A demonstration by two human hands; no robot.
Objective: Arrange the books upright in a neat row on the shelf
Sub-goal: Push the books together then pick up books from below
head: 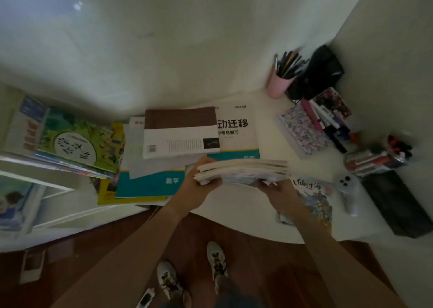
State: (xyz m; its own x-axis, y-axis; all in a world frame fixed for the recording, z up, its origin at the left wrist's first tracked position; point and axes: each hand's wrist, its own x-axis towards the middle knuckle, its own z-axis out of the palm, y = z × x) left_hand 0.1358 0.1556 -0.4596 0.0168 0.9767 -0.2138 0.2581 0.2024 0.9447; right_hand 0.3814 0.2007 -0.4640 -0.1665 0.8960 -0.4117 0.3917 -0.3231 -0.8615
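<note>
Two hands hold one small stack of books (pixel 243 170) just above the near edge of the white desk (pixel 234 204). Left hand (pixel 199 186) curls round the stack's left end, thumb on top; right hand (pixel 278 191) grips underneath at the right, fingers partly hidden. Stack lies flat, edges ragged. Beneath the right forearm, a picture book (pixel 314 197) flat on the desk. Beyond the stack, a loose heap: teal workbook (pixel 150 183), brown-and-white book (pixel 180 132), all flat. Left of the heap, the shelf (pixel 46 181), with a green book (pixel 77 141) leaning on others. Far right corner, pink pen cup (pixel 280 85). Judgement: square the stack by tapping its edges on the desk, turn it spine-out, then carry it left with both hands tight so nothing slips.
</note>
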